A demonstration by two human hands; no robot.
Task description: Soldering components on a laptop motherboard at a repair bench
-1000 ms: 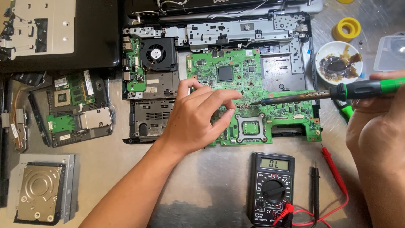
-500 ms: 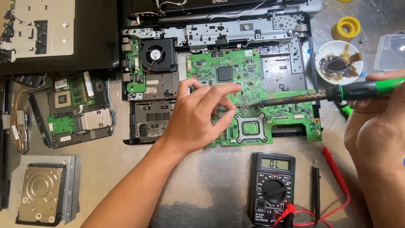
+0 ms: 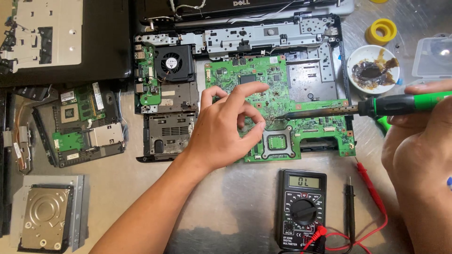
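Note:
A green laptop motherboard (image 3: 310, 129) lies in the opened black laptop base (image 3: 263, 35). My left hand (image 3: 221, 131) hovers over the board's middle, index finger raised. Its thumb and a curled finger pinch what looks like a thin strand of solder wire (image 3: 270, 123). My right hand (image 3: 419, 150) grips the green handle of a soldering iron (image 3: 400, 103) at the right. The iron's metal shaft reaches left, and its tip sits on the board just beside my left thumb, above the square chip socket (image 3: 278, 142).
A black digital multimeter (image 3: 301, 209) with red and black probes (image 3: 369, 188) lies at the front. A white dish of brown flux (image 3: 374, 70), a yellow roll (image 3: 381, 30) and a clear box (image 3: 433, 56) sit back right. A cooling fan (image 3: 173, 62), a smaller board assembly (image 3: 77, 124) and a hard drive (image 3: 44, 218) lie left.
My left index finger has lifted and stretched out a little over the board. The soldering iron and my right hand have barely moved.

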